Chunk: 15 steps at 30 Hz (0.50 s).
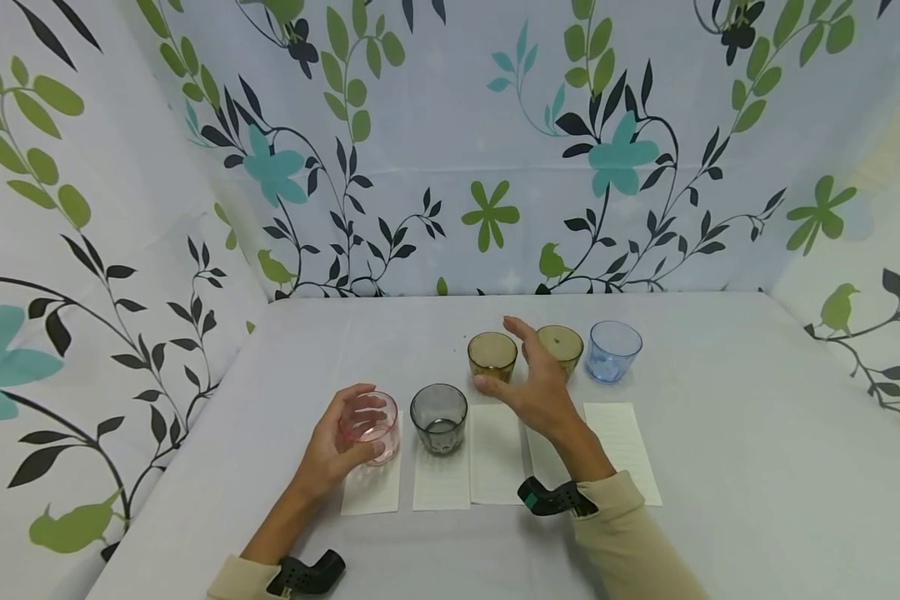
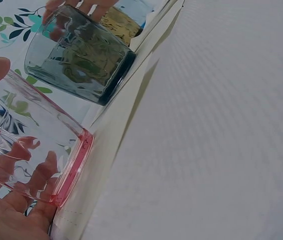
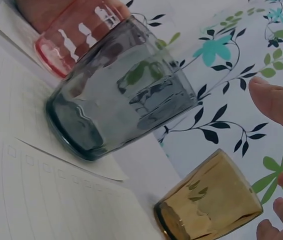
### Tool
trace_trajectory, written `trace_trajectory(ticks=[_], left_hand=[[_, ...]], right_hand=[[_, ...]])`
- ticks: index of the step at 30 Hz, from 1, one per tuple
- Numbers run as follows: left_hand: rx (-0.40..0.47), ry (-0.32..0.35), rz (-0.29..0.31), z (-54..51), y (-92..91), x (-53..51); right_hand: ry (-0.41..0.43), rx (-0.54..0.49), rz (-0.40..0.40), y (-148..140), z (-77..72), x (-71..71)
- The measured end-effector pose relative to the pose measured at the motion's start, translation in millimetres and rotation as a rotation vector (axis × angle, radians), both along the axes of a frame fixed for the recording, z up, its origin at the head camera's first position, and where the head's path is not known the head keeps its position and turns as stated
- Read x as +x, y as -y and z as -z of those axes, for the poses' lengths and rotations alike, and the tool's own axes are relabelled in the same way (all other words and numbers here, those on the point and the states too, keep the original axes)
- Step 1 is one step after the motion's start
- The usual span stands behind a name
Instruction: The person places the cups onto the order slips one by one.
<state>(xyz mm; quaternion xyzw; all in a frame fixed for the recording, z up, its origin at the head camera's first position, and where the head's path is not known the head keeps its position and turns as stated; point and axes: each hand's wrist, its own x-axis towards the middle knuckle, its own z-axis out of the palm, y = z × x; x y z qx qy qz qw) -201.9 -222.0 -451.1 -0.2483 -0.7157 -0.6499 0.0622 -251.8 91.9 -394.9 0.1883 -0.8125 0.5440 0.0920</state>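
My left hand point(image 1: 321, 458) holds a clear pink glass point(image 1: 369, 429), with the thumb on its near side and fingers around the far side. The glass stands on the leftmost paper strip point(image 1: 371, 493). Just right of it, a grey glass point(image 1: 439, 419) stands upright on the second strip. My right hand point(image 1: 537, 390) hovers between two amber glasses, fingers spread. In the right wrist view its fingertips are apart from the left amber glass point(image 3: 209, 197). The right amber glass point(image 1: 565, 348) is partly hidden behind this hand. A blue glass point(image 1: 612, 354) stands farthest right.
More paper strips lie in a row on the white table point(image 1: 757, 467), including a middle one point(image 1: 495, 467) and a rightmost one point(image 1: 626, 450). My right forearm covers part of another. Leaf-patterned cloth point(image 1: 420, 125) hangs behind and at both sides.
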Motion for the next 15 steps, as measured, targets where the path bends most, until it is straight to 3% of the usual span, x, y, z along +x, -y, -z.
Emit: trace_trajectory(ticks=[8, 15], left_hand=[[-0.003, -0.01, -0.015, -0.4, 0.8, 1.2], [-0.001, -0.008, -0.015, -1.5, 0.4, 1.0]], right_hand=[[0.114, -0.065, -0.018, 5, 18.6, -9.2], [0.237, -0.195, -0.015, 10, 31.9, -16.1]])
